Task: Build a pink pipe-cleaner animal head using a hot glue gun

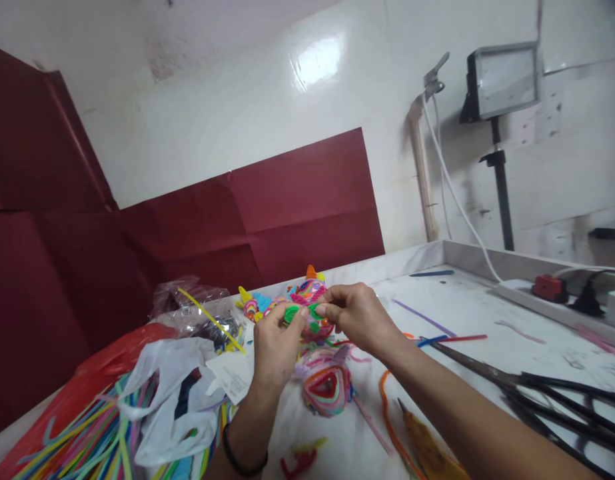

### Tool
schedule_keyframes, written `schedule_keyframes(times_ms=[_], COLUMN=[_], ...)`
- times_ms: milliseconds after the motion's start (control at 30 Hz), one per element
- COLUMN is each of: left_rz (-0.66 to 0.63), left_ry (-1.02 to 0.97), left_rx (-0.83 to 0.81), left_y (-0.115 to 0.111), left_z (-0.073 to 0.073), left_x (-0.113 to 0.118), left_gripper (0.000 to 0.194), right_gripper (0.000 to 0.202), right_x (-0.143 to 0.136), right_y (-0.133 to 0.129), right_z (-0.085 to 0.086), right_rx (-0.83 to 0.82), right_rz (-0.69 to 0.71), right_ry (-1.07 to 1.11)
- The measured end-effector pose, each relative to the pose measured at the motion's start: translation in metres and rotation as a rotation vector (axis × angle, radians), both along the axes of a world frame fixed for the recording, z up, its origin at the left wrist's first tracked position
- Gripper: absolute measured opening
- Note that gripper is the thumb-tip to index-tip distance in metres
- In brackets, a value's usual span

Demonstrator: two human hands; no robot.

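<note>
Both hands meet above the middle of the white table. My left hand (282,337) pinches a green coiled piece (290,314) between thumb and fingers. Just to its right, my right hand (354,313) has its fingertips closed on the green part (314,310) of a colourful craft piece with green and orange dots. Behind the hands stand more colourful figures (252,307), one with an orange tip. Nearer to me lies a pink and purple coiled piece (327,387) with a red centre. The fingertips partly hide the green pieces.
Scissors (507,380) with black handles lie at the right, near a wooden-handled tool (422,440). Loose pipe cleaners (424,317) are scattered about. At the left are a white plastic bag (174,360), a red bag (112,353) and bundled pipe cleaners (87,433). A power strip (517,293) borders the right.
</note>
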State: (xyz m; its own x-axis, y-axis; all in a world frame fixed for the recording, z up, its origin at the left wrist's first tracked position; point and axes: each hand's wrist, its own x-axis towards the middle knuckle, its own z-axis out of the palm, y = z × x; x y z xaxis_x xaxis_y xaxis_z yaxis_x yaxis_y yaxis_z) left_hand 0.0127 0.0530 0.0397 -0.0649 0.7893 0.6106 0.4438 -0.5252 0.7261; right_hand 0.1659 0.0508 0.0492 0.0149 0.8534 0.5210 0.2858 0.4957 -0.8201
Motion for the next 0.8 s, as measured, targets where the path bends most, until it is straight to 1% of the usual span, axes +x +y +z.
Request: schedule_keyframes(times_ms=[233,400,633,800], left_rz=[-0.012,-0.058,-0.025,-0.059], left_ry=[-0.099,-0.167,-0.212,-0.268], left_rx=[0.038,0.024,0.043,0.041], left_y=[0.005,0.007,0.001,0.004], left_z=[-0.005,-0.009,-0.009,-0.014], left_x=[0.001,0.002,0.008,0.009], left_gripper=[0.017,0.018,0.019,0.021], right_gripper=[0.010,0.011,0.012,0.014], right_x=[-0.010,-0.018,-0.027,-0.031], right_y=[0.004,0.006,-0.001,-0.003], right_z=[-0.008,-0.014,-0.014,-0.014], right_rx=[0.001,0.000,0.002,-0.018], right_rz=[-0.015,0.003,-0.012,-0.013], right_ry=[0.172,0.305,0.448,0.510])
